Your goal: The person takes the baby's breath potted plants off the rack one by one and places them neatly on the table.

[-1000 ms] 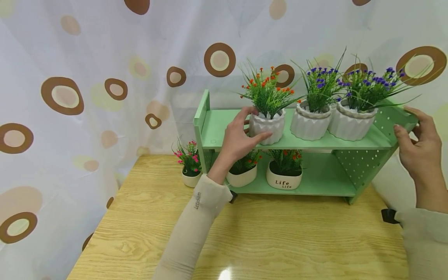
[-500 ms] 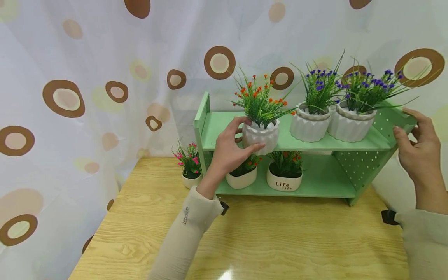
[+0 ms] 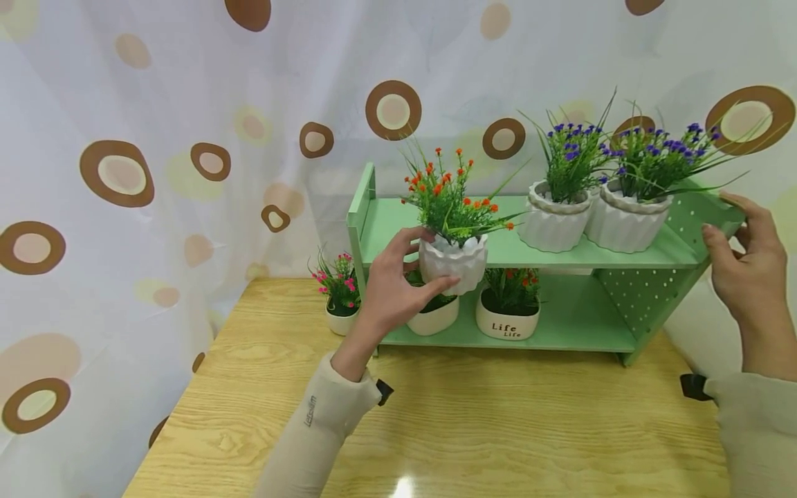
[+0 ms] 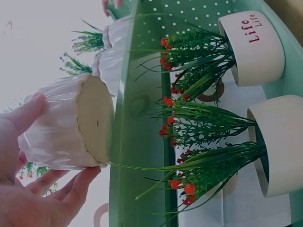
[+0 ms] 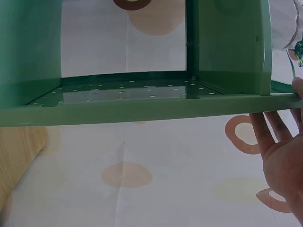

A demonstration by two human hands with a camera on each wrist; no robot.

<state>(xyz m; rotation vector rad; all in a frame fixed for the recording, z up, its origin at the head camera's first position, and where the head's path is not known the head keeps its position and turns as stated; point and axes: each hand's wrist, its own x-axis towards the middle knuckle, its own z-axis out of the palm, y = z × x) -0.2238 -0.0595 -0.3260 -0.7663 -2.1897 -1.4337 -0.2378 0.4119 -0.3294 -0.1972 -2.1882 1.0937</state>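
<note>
My left hand point(image 3: 395, 287) holds a white fluted flower pot point(image 3: 454, 261) with orange flowers, thumb at the front and fingers round the far side. The pot hangs just in front of the upper board of a green two-tier shelf point(image 3: 389, 214). Its bare underside shows in the left wrist view, apart from the board. At the shelf's right end, my right hand point(image 3: 750, 273) grips the upper part of the side panel point(image 5: 142, 111), thumb inside and fingers outside. Two white fluted pots with purple flowers, a left one point(image 3: 554, 225) and a right one point(image 3: 629, 221), stand on the upper board.
On the lower board sit two cream pots with red flowers, one marked "Life" point(image 3: 507, 321), the other point(image 3: 434, 318) partly behind my left hand. A small pink-flowered pot point(image 3: 341, 320) stands left of the shelf on the wooden table point(image 3: 529, 415). A patterned curtain point(image 3: 156, 277) hangs behind.
My left hand has lifted the orange-flowered pot off the upper board and brought it left and towards me, past the front edge. My right hand stays on the side panel.
</note>
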